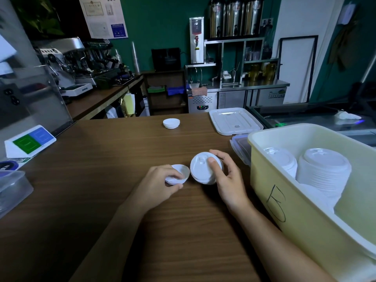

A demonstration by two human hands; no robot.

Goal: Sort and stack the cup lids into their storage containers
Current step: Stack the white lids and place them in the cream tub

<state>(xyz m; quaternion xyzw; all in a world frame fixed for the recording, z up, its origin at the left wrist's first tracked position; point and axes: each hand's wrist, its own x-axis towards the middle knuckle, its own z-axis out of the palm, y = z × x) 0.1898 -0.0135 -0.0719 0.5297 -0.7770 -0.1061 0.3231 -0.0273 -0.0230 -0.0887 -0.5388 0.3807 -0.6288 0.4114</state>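
Left hand (160, 183) pinches small lids (180, 172), seemingly several; right hand (228, 179) curled round larger lid stack (200, 169)

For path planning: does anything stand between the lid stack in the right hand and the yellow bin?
Nothing visible does. The right hand holds the lid stack beside the yellow bin; only its wall rises between.

colours: large white round plastic sip lids (204, 169), small white round plastic lids (179, 174), far white lid stack (171, 123). pale yellow rectangular plastic bin (305, 212), black hand-drawn mark (276, 202) on its side. brown wood-grain surface (101, 190). white flat plastic tub cover (236, 121). sign card (30, 140) half green, half blue. dark green wall (162, 27).
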